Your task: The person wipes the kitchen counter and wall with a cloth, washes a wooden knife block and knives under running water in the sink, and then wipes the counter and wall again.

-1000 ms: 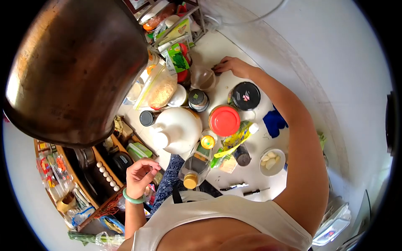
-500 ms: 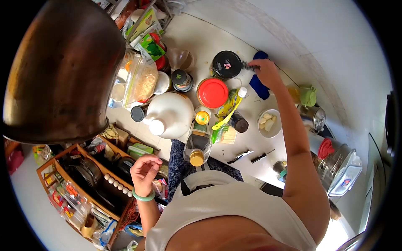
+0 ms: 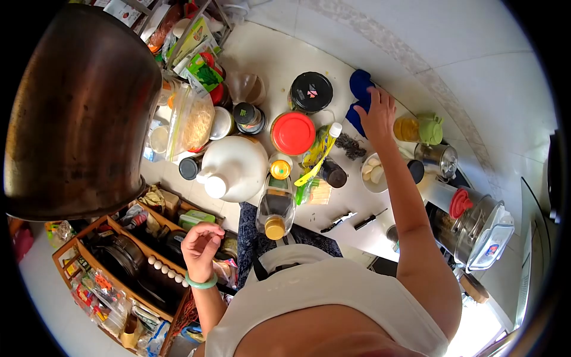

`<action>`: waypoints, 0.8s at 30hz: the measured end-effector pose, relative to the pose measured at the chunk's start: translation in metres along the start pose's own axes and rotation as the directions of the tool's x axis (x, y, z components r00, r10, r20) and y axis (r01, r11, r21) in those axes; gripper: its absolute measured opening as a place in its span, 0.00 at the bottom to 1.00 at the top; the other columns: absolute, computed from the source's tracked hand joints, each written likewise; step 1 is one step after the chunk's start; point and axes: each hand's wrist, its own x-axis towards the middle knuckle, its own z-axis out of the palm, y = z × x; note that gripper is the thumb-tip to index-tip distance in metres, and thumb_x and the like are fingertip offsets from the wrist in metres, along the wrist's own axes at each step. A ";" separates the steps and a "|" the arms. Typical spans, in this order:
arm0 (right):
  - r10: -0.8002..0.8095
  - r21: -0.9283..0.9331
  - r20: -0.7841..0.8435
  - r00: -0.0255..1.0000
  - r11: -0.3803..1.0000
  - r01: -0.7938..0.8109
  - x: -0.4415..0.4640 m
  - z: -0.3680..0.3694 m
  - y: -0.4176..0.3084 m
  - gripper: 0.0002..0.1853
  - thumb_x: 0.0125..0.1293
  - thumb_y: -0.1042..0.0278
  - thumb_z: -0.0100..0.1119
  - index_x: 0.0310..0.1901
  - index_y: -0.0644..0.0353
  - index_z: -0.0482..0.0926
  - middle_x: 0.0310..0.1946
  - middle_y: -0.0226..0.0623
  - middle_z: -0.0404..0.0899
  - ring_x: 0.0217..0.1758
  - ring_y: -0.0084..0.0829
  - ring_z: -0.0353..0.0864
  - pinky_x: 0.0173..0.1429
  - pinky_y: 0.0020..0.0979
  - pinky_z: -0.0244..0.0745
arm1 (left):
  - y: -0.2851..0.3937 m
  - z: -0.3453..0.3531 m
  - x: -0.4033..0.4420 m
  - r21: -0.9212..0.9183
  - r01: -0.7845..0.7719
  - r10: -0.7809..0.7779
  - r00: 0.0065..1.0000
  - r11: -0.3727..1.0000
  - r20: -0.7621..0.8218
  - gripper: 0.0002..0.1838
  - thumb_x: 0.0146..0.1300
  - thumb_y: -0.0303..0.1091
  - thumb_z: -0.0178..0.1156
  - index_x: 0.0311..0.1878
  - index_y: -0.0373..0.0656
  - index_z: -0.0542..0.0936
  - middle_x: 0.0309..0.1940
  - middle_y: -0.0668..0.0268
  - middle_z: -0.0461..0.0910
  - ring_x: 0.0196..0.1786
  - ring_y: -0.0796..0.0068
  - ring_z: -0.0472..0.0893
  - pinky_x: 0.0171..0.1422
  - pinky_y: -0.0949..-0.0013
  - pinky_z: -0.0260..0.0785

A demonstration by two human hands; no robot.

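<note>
My right hand (image 3: 379, 119) is stretched out at the back of the counter with its fingers spread and nothing in them. It is beside a dark blue cloth-like thing (image 3: 359, 85) and partly covers it; I cannot tell whether they touch. On the counter nearer me lies a dark, wiry, tangled bundle (image 3: 351, 146). A white bowl of pale peeled pieces (image 3: 374, 172) sits partly behind my right forearm. My left hand (image 3: 202, 247), a green bangle at the wrist, hovers over the drawer area, fingers loosely curled and holding nothing.
On the counter stand a black-lidded jar (image 3: 311, 92), a red-lidded jar (image 3: 293, 133), a large white jug (image 3: 238, 166) and a gold-capped bottle (image 3: 276, 208). A knife (image 3: 339, 222) lies near the front. A big metal pot (image 3: 77, 119) looms at left above an open drawer (image 3: 119, 250).
My right hand has let go of the dark wiry bundle, which now lies beside the yellow packet. The fingers have spread near the blue thing. My left hand stays about where it was.
</note>
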 end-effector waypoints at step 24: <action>-0.829 0.249 -0.023 0.559 0.537 0.806 0.216 0.182 -0.181 0.30 0.52 0.66 0.62 0.57 0.69 0.68 0.53 0.51 0.69 0.54 0.47 0.68 0.58 0.39 0.67 | -0.006 0.011 0.004 0.034 0.073 -0.066 0.982 0.997 -0.175 0.11 0.54 0.13 0.53 0.41 0.32 0.78 0.35 0.64 0.78 0.40 0.78 0.77 0.47 0.76 0.67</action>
